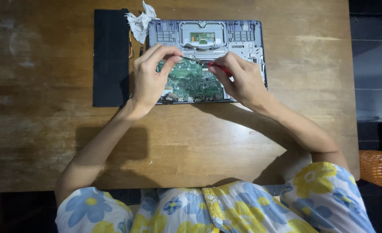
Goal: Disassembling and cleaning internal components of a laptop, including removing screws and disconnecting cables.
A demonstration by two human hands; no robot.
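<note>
An opened grey laptop base [247, 41] lies on the wooden table [199, 142] with its green circuit board [191, 82] exposed. My right hand [238, 80] grips a small screwdriver with a red handle [220, 67], its thin metal shaft [191, 59] pointing left over the board. My left hand [152, 80] hovers over the board's left side, and its fingertips pinch the shaft near the tip.
A flat black rectangular panel [110, 58] lies left of the laptop base. A crumpled white tissue [140, 21] sits at the laptop's top left corner. An orange mesh basket [378, 168] stands on the dark floor at the right.
</note>
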